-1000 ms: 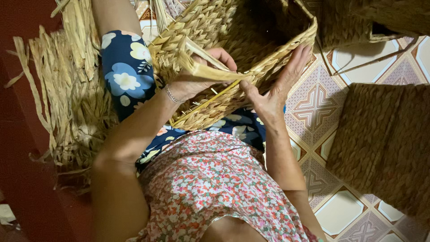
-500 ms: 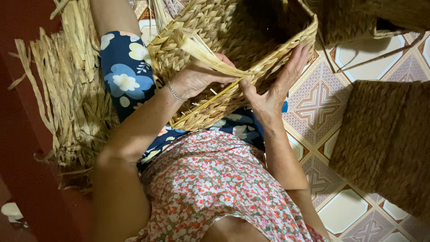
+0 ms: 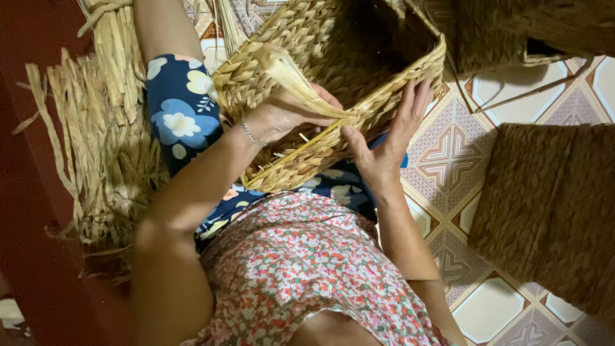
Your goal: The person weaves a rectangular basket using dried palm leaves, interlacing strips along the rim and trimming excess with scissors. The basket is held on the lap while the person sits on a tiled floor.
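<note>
1. Woven basket (image 3: 333, 83) lies tipped on your lap, on the blue floral cloth (image 3: 182, 122). Its open mouth faces up and right in the head view, and its near rim runs diagonally from lower-left to upper-right.
2. Your left hand (image 3: 282, 115) is closed on a flat straw strand (image 3: 301, 86), pinched just inside the near rim. The strand's long axis runs from upper-left, over the rim, down toward the gap between your hands.
3. Your right hand (image 3: 384, 138) is open, fingers spread, palm pressed flat against the outer wall of the basket at the rim; thumb points toward the left hand. It grips nothing and only braces.
4. Key relation: the strand's free end sits between both hands, nearer the left. The right thumb is just beside it, the rim edge directly under it.
5. Hands are near each other but not touching, with the rim braid passing between them.
6. Room: a bundle of loose straw (image 3: 102, 147) lies close on your left, beside the thigh. There is tiled floor (image 3: 448, 154) to the right.
7. A darker woven piece (image 3: 551, 205) lies further right, well apart from the hands, with another basket (image 3: 506, 32) at the top right. The basket interior is dark; can't tell what's inside.
</note>
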